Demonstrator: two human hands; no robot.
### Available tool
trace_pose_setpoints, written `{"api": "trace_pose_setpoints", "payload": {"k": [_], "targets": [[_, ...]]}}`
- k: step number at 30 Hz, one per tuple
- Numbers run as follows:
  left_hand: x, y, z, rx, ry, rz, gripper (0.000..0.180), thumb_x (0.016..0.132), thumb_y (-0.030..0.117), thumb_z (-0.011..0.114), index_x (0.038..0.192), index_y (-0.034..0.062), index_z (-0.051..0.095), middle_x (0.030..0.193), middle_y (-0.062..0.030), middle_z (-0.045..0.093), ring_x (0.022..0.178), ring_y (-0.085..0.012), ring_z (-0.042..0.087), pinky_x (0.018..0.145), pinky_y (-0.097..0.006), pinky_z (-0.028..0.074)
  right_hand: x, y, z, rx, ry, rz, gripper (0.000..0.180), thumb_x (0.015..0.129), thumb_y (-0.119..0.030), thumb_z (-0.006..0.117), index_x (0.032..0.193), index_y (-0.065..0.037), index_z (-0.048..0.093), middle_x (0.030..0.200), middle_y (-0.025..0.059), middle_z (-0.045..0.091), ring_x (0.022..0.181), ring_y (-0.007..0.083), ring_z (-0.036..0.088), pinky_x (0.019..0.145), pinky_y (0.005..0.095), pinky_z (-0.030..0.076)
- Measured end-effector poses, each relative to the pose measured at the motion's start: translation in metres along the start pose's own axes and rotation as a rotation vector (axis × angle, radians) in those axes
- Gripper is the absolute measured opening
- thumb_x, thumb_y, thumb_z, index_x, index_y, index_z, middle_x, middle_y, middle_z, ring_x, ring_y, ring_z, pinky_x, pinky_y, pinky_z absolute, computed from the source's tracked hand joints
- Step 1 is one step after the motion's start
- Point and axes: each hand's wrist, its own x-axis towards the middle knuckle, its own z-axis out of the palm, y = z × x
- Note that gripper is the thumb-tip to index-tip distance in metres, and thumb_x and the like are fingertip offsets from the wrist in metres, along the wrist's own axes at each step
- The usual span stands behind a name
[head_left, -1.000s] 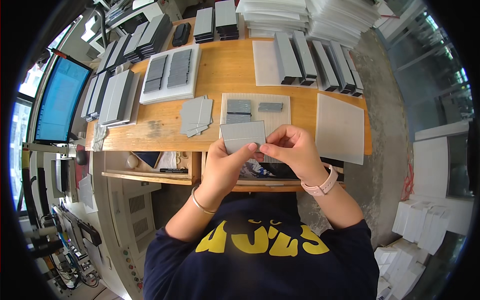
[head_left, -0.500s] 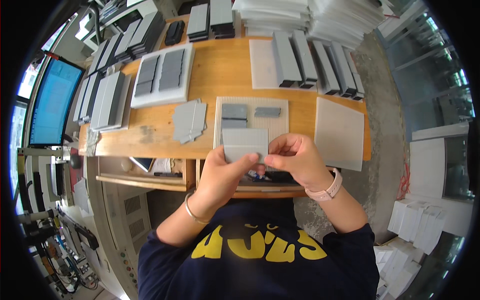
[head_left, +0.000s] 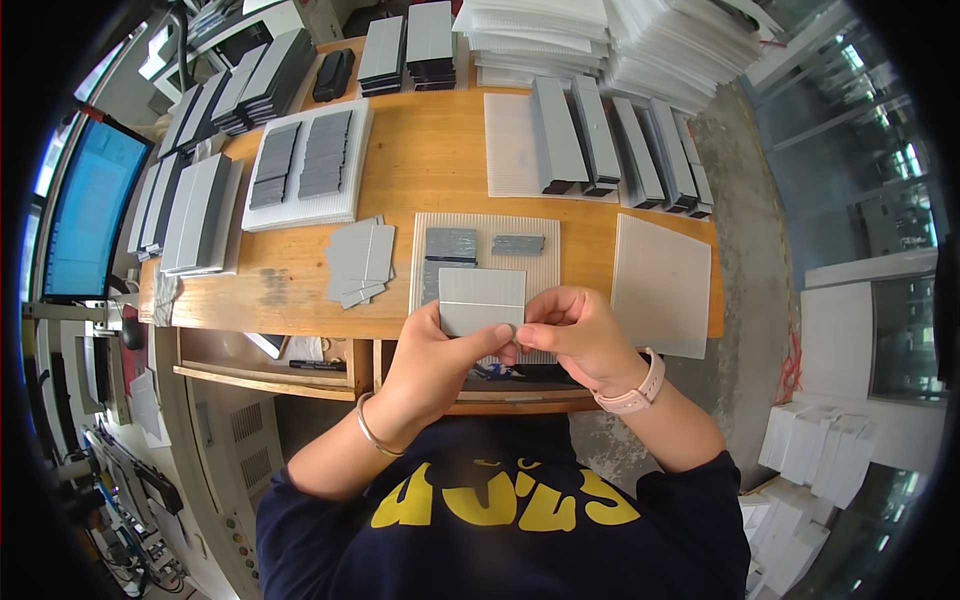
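My left hand (head_left: 437, 350) is closed on a flat grey rectangular card (head_left: 482, 302), its thumb across the card's lower part. A thin light line runs across the card's upper half. My right hand (head_left: 580, 335) pinches at the lower right corner with thumb and forefinger; anything small between those fingertips is hidden. Just beyond the card lies a ribbed pale sheet (head_left: 487, 222). On that sheet are dark grey strips (head_left: 451, 243) and a smaller grey stack (head_left: 518, 245). Left of the sheet, several similar grey cards (head_left: 362, 260) lie loosely overlapped on the wooden table (head_left: 400, 160).
Stacks of grey strips (head_left: 325, 150) sit on a white ribbed pad at the left. Long grey blocks (head_left: 560, 135) stand at the far right, near a translucent sheet (head_left: 662, 280). An open drawer (head_left: 265, 378) juts out below the table's front edge. A monitor (head_left: 95, 210) stands left.
The view has shifted slightly, so the table appears lower and further left. Both hands keep hold of the grey card, which looks more upright to the view.
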Motion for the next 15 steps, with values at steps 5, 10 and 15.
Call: {"api": "trace_pose_setpoints", "payload": {"k": [5,10,15], "targets": [[0.001,0.001,-0.001,-0.061,-0.053,-0.072,0.018,0.078,0.001,0.058,0.094,-0.0046,0.052,0.082,-0.0104,0.060,0.070,-0.0175,0.058,0.066,-0.029,0.049,0.000,0.003,0.000,0.079,-0.022,0.028,0.013,0.075,-0.002,0.064,0.085,0.003,0.058,0.078,0.0091,0.062,0.068,0.0141,0.060,0.067,0.0230,0.049],[0.002,0.000,-0.002,-0.102,-0.046,-0.001,0.018,0.078,0.000,0.057,0.095,-0.0047,0.053,0.084,-0.0098,0.060,0.073,-0.0166,0.059,0.069,-0.029,0.049,0.003,0.002,-0.012,0.000,0.000,-0.052,0.010,0.074,-0.004,0.064,0.082,0.000,0.058,0.080,0.0062,0.061,0.072,0.0118,0.059,0.066,0.0232,0.048],[0.009,0.007,-0.001,-0.244,0.098,0.088,0.020,0.080,0.002,0.056,0.099,-0.0027,0.051,0.094,-0.0100,0.057,0.082,-0.0196,0.058,0.080,-0.038,0.049,0.021,-0.024,-0.016,-1.024,0.272,-0.396,0.010,0.071,-0.002,0.062,0.076,-0.001,0.054,0.074,0.0050,0.057,0.067,0.0137,0.055,0.063,0.0247,0.044]]}}
